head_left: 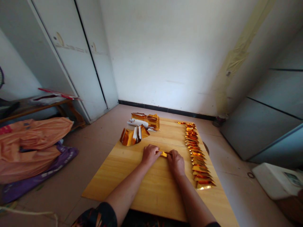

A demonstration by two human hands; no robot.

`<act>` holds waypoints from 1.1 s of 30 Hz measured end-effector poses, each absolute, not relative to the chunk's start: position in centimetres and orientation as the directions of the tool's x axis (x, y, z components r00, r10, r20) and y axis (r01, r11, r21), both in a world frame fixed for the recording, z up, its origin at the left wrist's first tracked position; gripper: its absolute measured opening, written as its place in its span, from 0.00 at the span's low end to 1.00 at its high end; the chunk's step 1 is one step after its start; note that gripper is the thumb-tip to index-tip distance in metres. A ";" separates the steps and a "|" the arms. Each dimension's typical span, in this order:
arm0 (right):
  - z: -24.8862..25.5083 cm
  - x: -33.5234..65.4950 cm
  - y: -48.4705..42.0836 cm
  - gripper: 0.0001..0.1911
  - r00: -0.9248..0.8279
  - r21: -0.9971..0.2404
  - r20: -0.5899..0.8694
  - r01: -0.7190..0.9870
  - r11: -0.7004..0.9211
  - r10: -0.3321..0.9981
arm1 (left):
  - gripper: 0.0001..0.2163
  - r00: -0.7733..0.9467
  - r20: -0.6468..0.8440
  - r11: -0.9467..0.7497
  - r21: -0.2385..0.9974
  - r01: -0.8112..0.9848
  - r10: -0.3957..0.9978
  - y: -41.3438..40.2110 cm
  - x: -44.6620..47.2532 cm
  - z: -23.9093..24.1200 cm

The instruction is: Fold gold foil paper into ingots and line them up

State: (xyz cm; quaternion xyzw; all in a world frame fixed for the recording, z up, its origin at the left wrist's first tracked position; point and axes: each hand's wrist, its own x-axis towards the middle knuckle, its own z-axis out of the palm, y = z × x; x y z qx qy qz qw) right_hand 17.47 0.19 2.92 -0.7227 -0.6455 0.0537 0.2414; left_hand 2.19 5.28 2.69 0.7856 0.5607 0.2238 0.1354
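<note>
Between my two hands is a small folded piece of gold foil paper (163, 154), just above or on the wooden table. My left hand (151, 154) pinches its left end, and my right hand (175, 161) grips the right end with curled fingers. To the right, a long row of folded gold foil pieces (197, 157) runs along the table's edge, overlapping one another. Behind my left hand lie bent gold and white paper sheets (133, 136), with another stack of gold paper (153, 121) farther back.
The wooden table (113, 176) stands on a tiled floor. On the left are an orange cloth or bag (33, 135), a purple bag (54, 171) and a low wooden bench (71, 113). A white box (272, 179) sits at the right, near a grey cabinet (267, 116).
</note>
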 end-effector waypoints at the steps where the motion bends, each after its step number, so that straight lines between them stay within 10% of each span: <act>1: 2.9 17.4 0.3 0.06 0.164 -0.412 0.232 0.909 -0.056 0.959 | 0.07 0.270 0.209 -0.338 0.449 0.828 0.940 5.4 2.2 2.6; 18: 1.6 18.2 0.1 0.06 0.104 -0.442 0.308 0.896 0.046 0.946 | 0.07 0.391 0.098 -0.375 0.560 0.739 0.915 5.6 0.5 2.7; 33: 2.0 17.8 0.1 0.07 0.150 -0.428 0.289 0.904 -0.013 0.945 | 0.09 0.334 0.069 -0.340 0.264 0.903 0.940 5.5 2.3 2.8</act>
